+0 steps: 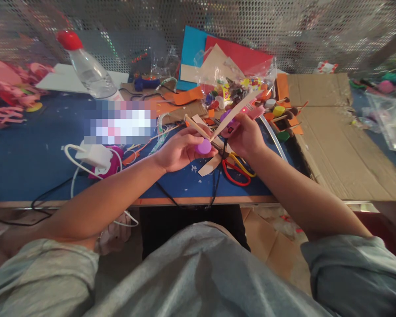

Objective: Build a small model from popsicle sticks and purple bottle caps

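My left hand (181, 152) is closed around a small purple disc (203, 146), pinched near its fingertips. A thin wooden stick (198, 127) slants up and left from beside the disc. My right hand (247, 135) grips a pink and purple glue gun (255, 111) with a small red light; its tip is hidden. A long cream strip (237, 112) slants across in front of the right hand, its lower end close to the disc; I cannot tell whether it is attached. Beneath the hands lie scissors (236, 176) with red and yellow handles and a cream offcut (209, 165).
A red-capped bottle (91, 72) stands at the back left, near a white charger (97, 155) with cables. Behind the hands lies a clear bag of small colourful pieces (237, 88). Cardboard (346, 149) covers the right side; pink pieces (6, 88) pile up far left.
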A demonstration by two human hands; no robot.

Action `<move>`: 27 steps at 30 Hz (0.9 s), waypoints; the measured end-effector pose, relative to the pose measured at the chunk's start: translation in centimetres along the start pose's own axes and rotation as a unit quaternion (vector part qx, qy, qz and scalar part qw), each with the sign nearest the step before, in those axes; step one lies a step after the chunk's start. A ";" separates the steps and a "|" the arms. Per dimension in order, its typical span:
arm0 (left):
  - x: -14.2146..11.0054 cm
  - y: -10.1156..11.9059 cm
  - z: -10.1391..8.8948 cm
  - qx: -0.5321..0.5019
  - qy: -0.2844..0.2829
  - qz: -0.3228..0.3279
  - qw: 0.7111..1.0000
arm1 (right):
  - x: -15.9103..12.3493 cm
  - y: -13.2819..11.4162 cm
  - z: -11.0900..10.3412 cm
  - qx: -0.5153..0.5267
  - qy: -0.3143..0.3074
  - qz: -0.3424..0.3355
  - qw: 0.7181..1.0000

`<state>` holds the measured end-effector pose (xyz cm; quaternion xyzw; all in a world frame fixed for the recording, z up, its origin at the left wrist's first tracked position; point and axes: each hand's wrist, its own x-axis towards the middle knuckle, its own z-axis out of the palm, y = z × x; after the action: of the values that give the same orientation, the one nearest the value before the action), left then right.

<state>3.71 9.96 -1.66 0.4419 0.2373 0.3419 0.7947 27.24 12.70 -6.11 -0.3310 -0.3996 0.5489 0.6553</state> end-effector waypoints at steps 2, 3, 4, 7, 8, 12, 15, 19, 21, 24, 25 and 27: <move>-0.2 -0.1 0.1 0.006 -0.024 0.001 1.000 | -0.1 -0.2 0.1 -0.017 0.000 0.004 1.000; -0.2 -0.1 0.1 0.008 -0.033 0.004 0.999 | -0.2 -0.3 0.2 -0.028 0.000 0.005 1.000; -0.3 -0.2 0.1 0.009 -0.037 0.007 0.999 | -0.3 -0.3 0.2 -0.038 -0.001 0.006 0.999; -0.2 -0.3 0.1 0.010 -0.036 0.013 0.999 | -0.5 -0.5 0.5 -0.053 -0.003 0.004 0.999; -0.2 -0.3 0.1 0.011 -0.033 0.015 0.999 | -0.5 -0.5 0.6 -0.052 -0.002 0.004 0.999; -0.1 -0.2 0.0 0.018 -0.037 0.020 0.999 | -0.8 -0.6 1.2 -0.026 0.004 0.008 1.000; -0.2 -0.1 0.1 0.027 -0.051 0.018 0.998 | -0.9 -0.8 1.4 -0.016 0.000 0.013 1.000; -0.4 0.0 0.4 0.042 -0.052 0.028 0.997 | -1.0 -1.1 1.1 -0.033 -0.016 0.011 0.999; -0.5 -0.1 0.5 0.047 -0.056 0.029 0.997 | -0.9 -1.1 0.8 -0.036 -0.024 0.006 0.999; -0.5 -0.2 0.5 0.058 -0.068 0.013 0.996 | -0.7 -1.1 0.4 -0.020 -0.012 0.000 1.000; -0.5 -0.2 0.5 0.055 -0.072 0.006 0.996 | -0.7 -1.1 0.3 -0.016 -0.005 -0.001 1.000; -0.4 -0.3 0.4 0.034 -0.077 -0.009 0.996 | -0.6 -1.1 0.2 -0.016 0.001 -0.005 1.000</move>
<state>3.81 9.30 -1.64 0.4914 0.1910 0.2915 0.7981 27.54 11.92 -5.16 -0.3403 -0.4093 0.5386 0.6531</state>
